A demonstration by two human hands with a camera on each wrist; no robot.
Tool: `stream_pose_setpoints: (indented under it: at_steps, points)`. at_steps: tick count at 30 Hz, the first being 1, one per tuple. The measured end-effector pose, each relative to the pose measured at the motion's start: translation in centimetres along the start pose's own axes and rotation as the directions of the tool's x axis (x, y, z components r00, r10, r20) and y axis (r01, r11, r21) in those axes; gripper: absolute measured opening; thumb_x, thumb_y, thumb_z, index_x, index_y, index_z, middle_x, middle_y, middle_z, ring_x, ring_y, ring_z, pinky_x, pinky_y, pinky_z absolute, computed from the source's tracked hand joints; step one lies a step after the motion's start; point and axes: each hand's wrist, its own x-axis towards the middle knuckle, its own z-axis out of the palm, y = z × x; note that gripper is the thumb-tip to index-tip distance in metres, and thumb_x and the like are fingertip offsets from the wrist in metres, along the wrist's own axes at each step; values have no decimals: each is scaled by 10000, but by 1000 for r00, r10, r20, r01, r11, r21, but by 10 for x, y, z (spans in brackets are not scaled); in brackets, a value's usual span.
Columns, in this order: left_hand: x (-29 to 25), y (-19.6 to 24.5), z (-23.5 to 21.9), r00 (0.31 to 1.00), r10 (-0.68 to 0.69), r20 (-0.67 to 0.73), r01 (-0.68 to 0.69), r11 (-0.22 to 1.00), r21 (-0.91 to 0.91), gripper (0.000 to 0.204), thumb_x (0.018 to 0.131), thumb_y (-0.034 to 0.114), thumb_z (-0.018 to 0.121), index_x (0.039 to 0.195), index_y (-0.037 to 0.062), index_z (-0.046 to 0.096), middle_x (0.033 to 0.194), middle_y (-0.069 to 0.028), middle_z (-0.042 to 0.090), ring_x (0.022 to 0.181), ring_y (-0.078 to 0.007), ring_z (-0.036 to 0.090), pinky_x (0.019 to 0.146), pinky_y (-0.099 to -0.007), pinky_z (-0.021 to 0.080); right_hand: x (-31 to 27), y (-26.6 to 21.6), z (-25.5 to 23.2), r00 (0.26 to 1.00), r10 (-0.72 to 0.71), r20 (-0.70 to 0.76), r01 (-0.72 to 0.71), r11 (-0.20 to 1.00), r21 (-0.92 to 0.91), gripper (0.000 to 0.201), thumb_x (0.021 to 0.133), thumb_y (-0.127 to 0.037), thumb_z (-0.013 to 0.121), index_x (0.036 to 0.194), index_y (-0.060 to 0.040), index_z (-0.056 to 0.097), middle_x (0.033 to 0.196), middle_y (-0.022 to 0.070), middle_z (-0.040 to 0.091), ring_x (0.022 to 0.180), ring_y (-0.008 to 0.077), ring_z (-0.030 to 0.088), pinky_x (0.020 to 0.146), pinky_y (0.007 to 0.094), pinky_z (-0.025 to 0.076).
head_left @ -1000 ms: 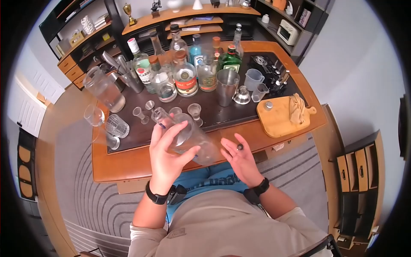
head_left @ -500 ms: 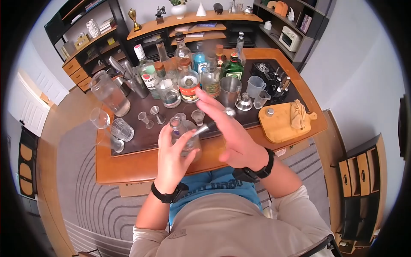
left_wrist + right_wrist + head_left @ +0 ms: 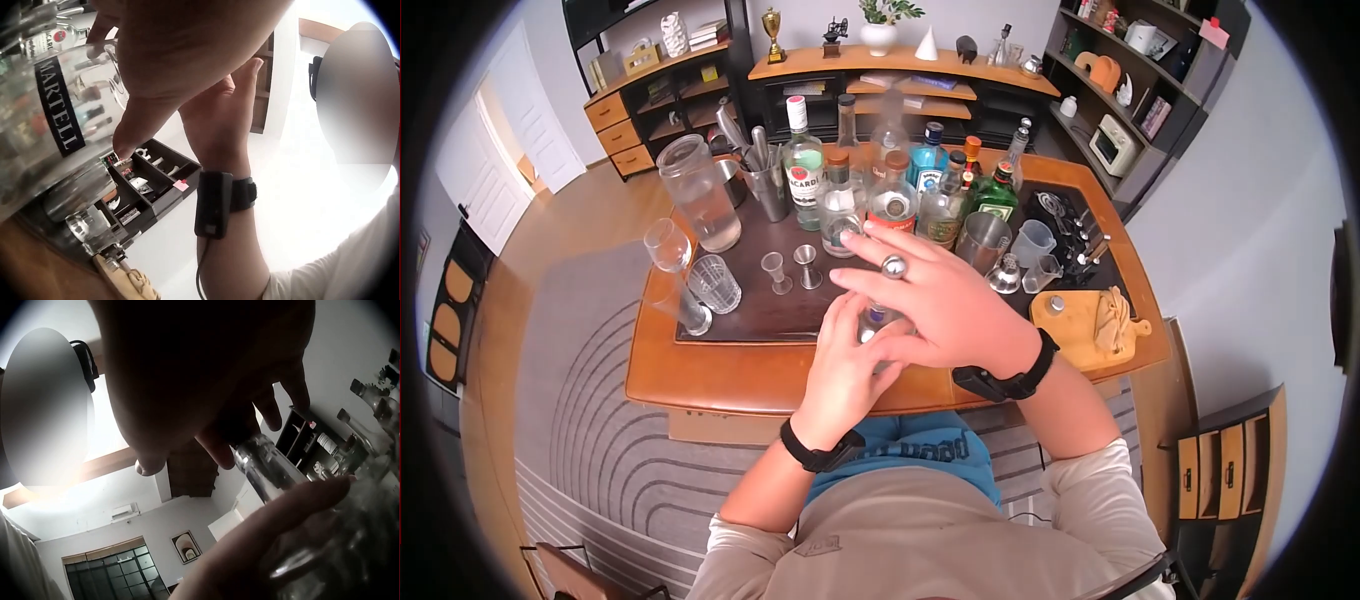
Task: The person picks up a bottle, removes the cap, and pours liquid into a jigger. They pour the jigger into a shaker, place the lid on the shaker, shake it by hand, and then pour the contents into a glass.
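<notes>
Nearly vertical, clear bottle [image 3: 62, 119], neck [image 3: 270, 465] up, left fingers [image 3: 837, 320] gripping it, right fingers [image 3: 863, 283] pinching silver ball [image 3: 894, 266]

We record a beige top [image 3: 930, 530] with a small chest marking [image 3: 818, 546], its sleeves [image 3: 1090, 485] ending well short of the wrists; blue legwear [image 3: 975, 475] with dark lettering [image 3: 935, 448]; black wristbands [image 3: 1045, 366] carrying black box units [image 3: 214, 203], the right one with a thin dark cable [image 3: 199, 269].

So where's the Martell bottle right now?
In the left wrist view, the Martell bottle is at the left side, gripped by the person's left hand, with the Bacardi bottle showing just above it in the picture.
</notes>
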Motion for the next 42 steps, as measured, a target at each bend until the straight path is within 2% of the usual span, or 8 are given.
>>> stream_pose_setpoints:
  at_steps: [13, 19, 22, 27, 31, 33, 35, 42]
  points:
    - [0, -5, 3, 999, -36, -30, 34, 998, -55, 537, 835, 198, 879, 1345, 109, 738, 1532, -218, 470, 1437, -509, 450, 1162, -580, 441, -6, -4, 15, 1000, 20, -25, -20, 1000, -15, 636, 837, -466, 857, 1338, -96, 727, 1578, 195, 582, 1436, 436, 564, 1186, 535, 470]
    - [18, -25, -26, 953, 158, 260, -165, 986, 7, 539, 841, 260, 880, 1342, 119, 737, 1505, -266, 488, 1422, -498, 462, 1166, -566, 442, -8, 0, 19, 998, 54, 43, -53, 998, -15, 822, 861, -466, 835, 1597, -233, 554, 1676, 254, 443, 1510, 465, 471, 1225, 539, 426]
    - [34, -25, -37, 932, 120, 343, -38, 971, -235, 522, 858, 204, 858, 1349, 86, 728, 1515, -267, 502, 1429, -496, 476, 1187, -541, 433, -11, -3, 13, 997, 80, 19, -80, 997, 3, 867, 870, -494, 842, 1638, -263, 514, 1698, 278, 397, 1528, 473, 445, 1234, 531, 414]
    - [44, -25, -43, 891, 169, 422, -28, 947, -320, 504, 880, 108, 831, 1374, 110, 735, 1550, -245, 514, 1427, -466, 512, 1164, -515, 459, -32, -6, 9, 978, 190, 89, -210, 894, 396, 983, 845, -458, 901, 1682, -224, 442, 1779, 258, 238, 1544, 481, 422, 1225, 491, 430]
    - [36, -21, -46, 948, 94, 304, 12, 944, -329, 546, 875, 84, 869, 1403, 150, 750, 1496, -187, 552, 1367, -373, 574, 1125, -464, 502, -74, 1, 48, 949, 235, -211, -140, 911, 388, 1052, 848, -327, 930, 1712, -142, 360, 1765, 224, 288, 1523, 424, 473, 1200, 487, 461]
    - [25, -25, -50, 972, -26, 235, 101, 945, -310, 541, 869, 79, 888, 1389, 156, 764, 1438, -150, 569, 1332, -318, 590, 1097, -430, 522, -95, -11, 75, 811, 584, -36, -376, 568, 732, 1106, 847, -234, 943, 1724, -81, 287, 1724, 185, 357, 1514, 348, 488, 1188, 478, 476]
    - [13, -25, -57, 984, -20, 180, 63, 969, -237, 529, 868, 56, 888, 1378, 133, 770, 1400, -128, 576, 1307, -290, 601, 1071, -404, 532, -114, -19, 102, 818, 574, 26, -429, 580, 693, 1130, 853, -223, 943, 1733, -103, 244, 1700, 169, 375, 1519, 322, 478, 1181, 469, 485]
    - [-13, -14, -97, 899, -434, 61, 431, 848, -308, 574, 861, -3, 877, 1412, 89, 746, 1362, -97, 582, 1227, -211, 601, 1057, -328, 502, -106, -46, 141, 883, 469, 15, -398, 730, 556, 947, 956, -383, 834, 1674, -34, 326, 1662, 248, 404, 1534, 427, 428, 1236, 476, 414]
